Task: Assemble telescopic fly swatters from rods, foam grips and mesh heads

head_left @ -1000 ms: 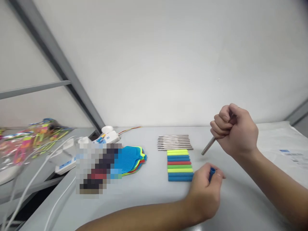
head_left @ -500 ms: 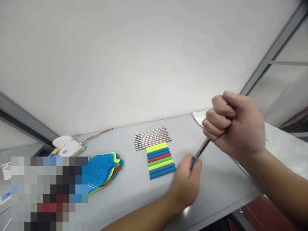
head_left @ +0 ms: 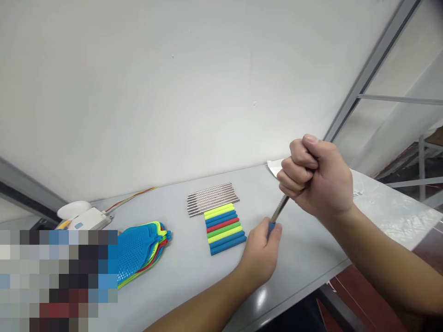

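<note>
My right hand [head_left: 316, 177] is a fist wrapped round a thin metal rod [head_left: 278, 210] that slants down to the left. My left hand [head_left: 261, 251] is closed round a blue sleeve [head_left: 271, 227], and the rod's lower end sits in the sleeve's top. Just left of my left hand lies a row of coloured sleeves [head_left: 224, 228] in yellow, blue, red and green. Behind that row several more metal rods [head_left: 212, 198] lie side by side on the grey table [head_left: 194, 272].
A fanned stack of blue, green and red perforated plastic pieces [head_left: 140, 246] lies at the left. A white device with red and yellow wires [head_left: 88, 217] sits near the wall. Clear plastic bags [head_left: 384, 203] lie at the right, near the table's front edge [head_left: 332, 272].
The rod's tip, apart from the blue sleeve a second ago, has come down into the sleeve held in my left hand. The view has swung to the right.
</note>
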Demonstrator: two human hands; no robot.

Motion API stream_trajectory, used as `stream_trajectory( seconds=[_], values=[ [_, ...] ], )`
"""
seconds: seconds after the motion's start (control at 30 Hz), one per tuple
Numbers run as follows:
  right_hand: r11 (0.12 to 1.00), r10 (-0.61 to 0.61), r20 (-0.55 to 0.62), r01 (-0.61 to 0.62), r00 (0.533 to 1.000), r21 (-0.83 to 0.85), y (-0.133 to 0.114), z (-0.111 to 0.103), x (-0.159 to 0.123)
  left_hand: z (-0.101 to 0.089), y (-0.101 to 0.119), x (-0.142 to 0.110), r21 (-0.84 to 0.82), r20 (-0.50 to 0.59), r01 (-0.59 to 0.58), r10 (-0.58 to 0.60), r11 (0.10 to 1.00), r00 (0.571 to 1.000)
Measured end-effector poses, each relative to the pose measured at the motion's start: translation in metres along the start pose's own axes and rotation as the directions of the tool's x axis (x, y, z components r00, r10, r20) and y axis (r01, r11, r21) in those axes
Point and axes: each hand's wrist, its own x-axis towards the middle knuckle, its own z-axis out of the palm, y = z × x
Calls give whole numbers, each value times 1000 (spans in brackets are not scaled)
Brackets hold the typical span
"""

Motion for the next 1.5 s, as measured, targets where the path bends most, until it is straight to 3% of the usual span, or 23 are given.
stream_trajectory(
  seconds=[0.33, 0.63, 0.9, 1.1, 1.5],
  values=[
    [985, 19, 63, -30, 998, 171, 12, 0, -2, 0, -1, 1, -9, 8, 8, -8, 1000, 1000],
    [975, 133, 130, -154, 982, 161, 54, 2, -10, 0, -7, 2, -79, -14, 69, -70, 995, 997],
    [993, 88, 78, -94, 993, 78, 60, 0, -20, 0, -3, 0, -95, 11, 58, -57, 994, 998],
    [992, 21, 74, -30, 997, 120, 68, 2, -27, 1, -2, -1, -110, 0, 48, -48, 993, 999],
    [987, 39, 99, -53, 994, 151, 82, 0, -33, 3, -6, 1, -77, -11, 44, -45, 996, 999]
  ],
)
